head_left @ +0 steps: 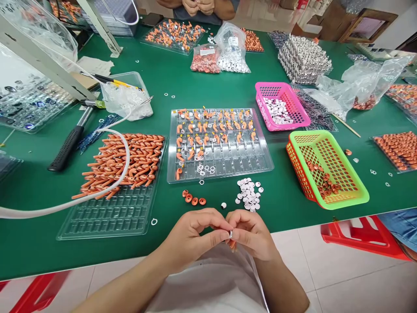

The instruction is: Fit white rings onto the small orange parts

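Small white-and-orange part (231, 234) pinched in front between left hand (197, 237) and right hand (256, 237). Glossy orange cups (194, 201) and round white discs (250, 195) laid on smooth green counter (182, 82) just ahead of hands. Ridged clear plastic tray (250, 166) set farther ahead, partly filled with curved orange pieces (179, 173). Perforated lime-green basket (353, 191) placed right of right hand. White labels (233, 41) seen on clear bags (233, 63) well beyond hands; print too small to be read.
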`<state>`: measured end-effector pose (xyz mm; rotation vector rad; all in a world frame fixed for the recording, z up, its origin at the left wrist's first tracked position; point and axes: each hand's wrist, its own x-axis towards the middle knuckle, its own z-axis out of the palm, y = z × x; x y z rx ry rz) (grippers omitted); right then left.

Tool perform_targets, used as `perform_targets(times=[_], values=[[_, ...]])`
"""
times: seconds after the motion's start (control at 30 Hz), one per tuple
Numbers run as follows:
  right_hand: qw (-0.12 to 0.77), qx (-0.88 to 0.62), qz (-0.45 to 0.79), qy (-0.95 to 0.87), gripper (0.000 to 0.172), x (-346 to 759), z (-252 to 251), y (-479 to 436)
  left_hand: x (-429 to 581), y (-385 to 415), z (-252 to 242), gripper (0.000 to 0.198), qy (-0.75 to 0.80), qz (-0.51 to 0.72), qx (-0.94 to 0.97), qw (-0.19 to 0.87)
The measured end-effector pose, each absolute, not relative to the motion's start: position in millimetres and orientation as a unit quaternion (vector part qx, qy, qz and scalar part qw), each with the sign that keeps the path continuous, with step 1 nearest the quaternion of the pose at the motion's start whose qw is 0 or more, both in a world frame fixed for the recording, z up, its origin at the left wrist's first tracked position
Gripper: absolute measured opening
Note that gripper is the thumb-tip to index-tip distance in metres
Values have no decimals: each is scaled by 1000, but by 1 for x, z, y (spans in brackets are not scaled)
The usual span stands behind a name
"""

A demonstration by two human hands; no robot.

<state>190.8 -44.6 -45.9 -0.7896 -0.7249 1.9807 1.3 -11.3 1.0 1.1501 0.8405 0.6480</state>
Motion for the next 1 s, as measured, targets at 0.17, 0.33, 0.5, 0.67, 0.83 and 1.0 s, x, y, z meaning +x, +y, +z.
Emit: perform_targets(times=[0.17, 0.33, 0.5, 0.67, 0.83, 1.0], values=[[426, -321, 792, -296, 24, 191, -46, -45, 3, -12, 0, 10, 378, 298, 511, 712], [429, -321, 791, -297, 22, 191, -47, -45, 4, -13, 0, 10, 382, 310, 501, 712], [432, -314, 789, -302, 18, 190, -46, -45, 5, -15, -1, 11, 384, 320, 493, 712], [429, -331, 783, -307, 22, 190, -45, -44, 4, -18, -5, 12, 374, 322, 493, 716], [423, -331, 785, -307, 21, 191, -47, -43, 3, -17, -5, 13, 379, 328, 490, 713], [429, -321, 790, -299, 19, 190, -46, -42, 3, -18, -5, 15, 384, 327, 510, 697]])
